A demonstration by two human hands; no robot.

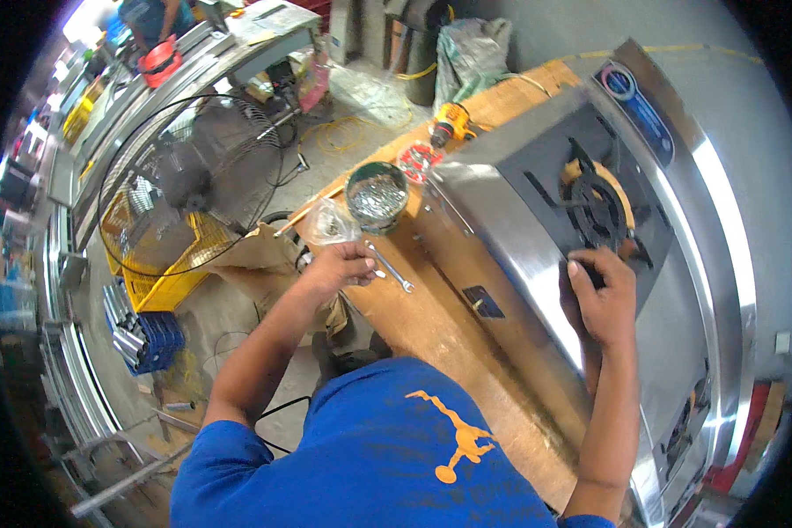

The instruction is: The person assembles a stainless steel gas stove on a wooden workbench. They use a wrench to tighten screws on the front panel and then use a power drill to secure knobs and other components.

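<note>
My left hand (341, 267) is closed in a pinch above the wooden bench, with a tiny pale bit at its fingertips that is too small to name. Beside those fingers lies a silver wrench (393, 269). A clear plastic bag (330, 222) and a round tin of small metal parts (377, 197) stand just beyond. My right hand (605, 297) rests on the top of a stainless-steel gas stove (524, 231), fingers curled near the front burner (597, 207). Something dark shows between its thumb and forefinger, but I cannot make it out.
A yellow drill (451, 123) and a red dish of small parts (420, 162) lie at the far end of the bench (396, 315). To the left stand a large fan (194, 176) and a yellow crate (163, 290). Another person (157, 19) is at the far left.
</note>
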